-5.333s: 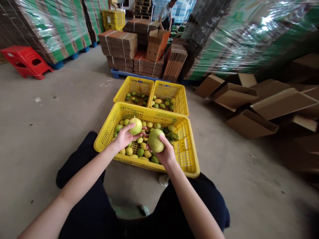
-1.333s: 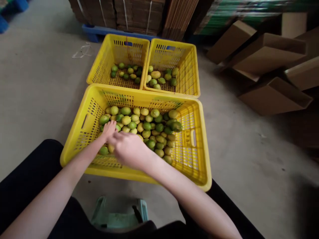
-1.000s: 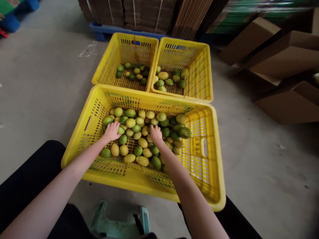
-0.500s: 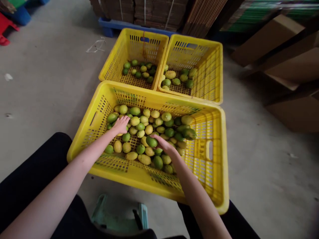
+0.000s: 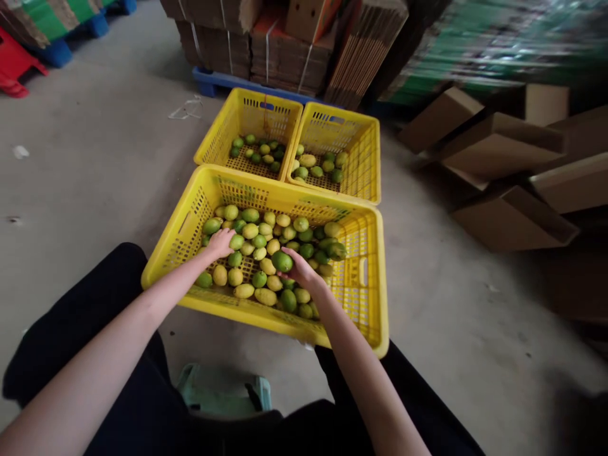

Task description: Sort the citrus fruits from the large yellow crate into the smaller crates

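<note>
A large yellow crate (image 5: pixel 266 321) in front of me holds many green and yellow lemons. My right hand (image 5: pixel 299 267) is wrapped round a dark green lemon (image 5: pixel 282 261), raised over the others near the middle. On the left side of the pile, my left hand (image 5: pixel 221 243) has its fingers curled at a light green lemon (image 5: pixel 236 242), which shows at its fingertips. The undersides of the left fingers are hidden.
Two smaller yellow crates (image 5: pixel 215 135) (image 5: pixel 375 158) with some lemons stand behind the large one. Cardboard boxes (image 5: pixel 513 221) lie at the right. Stacked cardboard (image 5: pixel 294 66) rests on a blue pallet (image 5: pixel 205 82). A pale green stool (image 5: pixel 190 386) is below me.
The view has shifted, showing more of the boxes. My left hand now has a light green lemon at its fingertips. My right hand has closed further round the dark green lemon.
</note>
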{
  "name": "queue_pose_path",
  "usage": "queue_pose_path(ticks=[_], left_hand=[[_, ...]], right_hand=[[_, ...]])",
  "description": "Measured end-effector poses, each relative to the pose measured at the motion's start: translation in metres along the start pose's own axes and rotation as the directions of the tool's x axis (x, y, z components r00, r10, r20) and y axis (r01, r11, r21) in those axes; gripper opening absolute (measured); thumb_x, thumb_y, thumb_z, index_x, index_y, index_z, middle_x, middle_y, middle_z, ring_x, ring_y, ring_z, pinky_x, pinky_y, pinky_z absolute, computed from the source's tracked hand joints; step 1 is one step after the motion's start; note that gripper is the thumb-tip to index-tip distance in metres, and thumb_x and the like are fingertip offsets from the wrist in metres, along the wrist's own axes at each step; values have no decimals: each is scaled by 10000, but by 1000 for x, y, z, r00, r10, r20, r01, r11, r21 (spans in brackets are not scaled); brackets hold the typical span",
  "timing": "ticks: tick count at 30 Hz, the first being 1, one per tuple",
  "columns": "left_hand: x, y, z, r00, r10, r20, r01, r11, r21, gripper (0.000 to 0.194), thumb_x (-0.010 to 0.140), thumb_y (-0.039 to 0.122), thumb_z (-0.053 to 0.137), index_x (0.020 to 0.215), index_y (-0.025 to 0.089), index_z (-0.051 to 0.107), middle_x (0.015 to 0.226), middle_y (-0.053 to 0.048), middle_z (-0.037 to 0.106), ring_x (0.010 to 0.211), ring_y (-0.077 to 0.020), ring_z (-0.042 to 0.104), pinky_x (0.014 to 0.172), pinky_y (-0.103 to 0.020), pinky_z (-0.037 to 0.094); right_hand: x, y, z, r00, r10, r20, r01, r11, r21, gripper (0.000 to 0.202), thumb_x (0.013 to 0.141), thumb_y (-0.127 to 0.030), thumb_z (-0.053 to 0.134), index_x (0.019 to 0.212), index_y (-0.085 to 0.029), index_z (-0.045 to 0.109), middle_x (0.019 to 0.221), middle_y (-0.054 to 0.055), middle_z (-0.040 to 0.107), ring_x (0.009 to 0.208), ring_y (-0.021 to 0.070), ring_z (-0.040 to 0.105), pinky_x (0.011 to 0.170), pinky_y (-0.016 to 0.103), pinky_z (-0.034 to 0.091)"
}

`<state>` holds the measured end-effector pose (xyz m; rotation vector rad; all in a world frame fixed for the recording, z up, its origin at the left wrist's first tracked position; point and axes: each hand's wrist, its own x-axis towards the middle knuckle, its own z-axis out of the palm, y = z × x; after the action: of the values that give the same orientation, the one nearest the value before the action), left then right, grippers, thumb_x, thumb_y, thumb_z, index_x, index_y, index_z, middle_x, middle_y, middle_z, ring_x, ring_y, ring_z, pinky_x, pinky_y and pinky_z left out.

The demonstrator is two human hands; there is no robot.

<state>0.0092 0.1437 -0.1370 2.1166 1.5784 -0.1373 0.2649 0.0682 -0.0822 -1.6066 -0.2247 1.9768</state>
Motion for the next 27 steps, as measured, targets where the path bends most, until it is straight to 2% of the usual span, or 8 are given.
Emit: queue_pose_path(ticks=[6, 9, 11, 14, 17, 19, 22, 27], left_hand=[[-26, 32, -75, 991, 100, -90, -124, 940, -317, 671, 696, 442, 840, 1266, 187, 594, 1189, -103, 701, 1065, -280, 673, 949, -404, 532], [-58, 54, -107, 963, 192, -188, -267, 763, -588, 693, 618, 415, 885, 1201, 175, 597, 1180, -119, 705, 1051, -287, 675, 933, -422, 540], [-85, 69, -122, 935, 243, -258, -354, 669, -654, 692, 582, 392, 904, 1163, 183, 591, 1163, -117, 705, 1032, -283, 679, 921, -430, 546], [-123, 86, -138, 888, 327, -323, -458, 585, -669, 659, 577, 367, 909, 1122, 190, 583, 1117, -103, 708, 985, -266, 690, 878, -421, 566], [-150, 96, -142, 851, 370, -373, -523, 543, -657, 631, 612, 381, 898, 1120, 190, 576, 1084, -92, 709, 958, -253, 698, 866, -418, 577], [-160, 99, -140, 827, 358, -433, -562, 537, -629, 618, 629, 374, 894, 1128, 192, 578, 1106, -93, 705, 962, -247, 701, 865, -409, 582], [-165, 100, -129, 784, 280, -553, -601, 563, -568, 608, 655, 370, 892, 1151, 199, 583, 1144, -99, 702, 1007, -248, 697, 860, -383, 586], [-161, 100, -112, 700, 171, -693, -613, 641, -461, 565, 720, 350, 865, 1190, 216, 584, 1179, -105, 705, 1048, -253, 700, 877, -385, 588]], right_hand=[[-64, -24, 21, 960, -263, 92, 273, 955, -119, 218, 867, -415, 660, 856, -205, 601, 674, -24, 610, 541, 117, 528, 434, 216, 368], [-103, -28, 26, 887, -449, 110, 462, 869, -176, 323, 726, -422, 792, 925, -227, 628, 794, -27, 655, 656, 138, 598, 487, 219, 450], [-126, -25, 29, 776, -621, 110, 624, 731, -278, 471, 642, -439, 851, 1014, -249, 633, 888, -16, 680, 749, 174, 648, 568, 256, 525], [-152, -13, 32, 513, -843, 164, 810, 412, -417, 602, 611, -447, 881, 1116, -261, 614, 1056, 29, 692, 930, 238, 676, 781, 368, 593], [-165, -1, 36, 232, -948, 216, 859, 96, -503, 569, 700, -415, 840, 1189, -258, 595, 1197, 75, 652, 1096, 275, 640, 931, 450, 562], [-171, 6, 40, 83, -964, 253, 833, -72, -548, 505, 760, -361, 802, 1207, -258, 592, 1199, 83, 632, 1132, 278, 621, 970, 472, 544], [-178, 13, 48, -37, -942, 333, 776, -237, -584, 481, 781, -268, 786, 1222, -269, 592, 1185, 79, 619, 1138, 272, 621, 981, 460, 548], [-188, 26, 57, -108, -942, 317, 689, -301, -659, 484, 821, -209, 749, 1266, -288, 577, 1208, 87, 603, 1110, 265, 649, 943, 434, 580]])
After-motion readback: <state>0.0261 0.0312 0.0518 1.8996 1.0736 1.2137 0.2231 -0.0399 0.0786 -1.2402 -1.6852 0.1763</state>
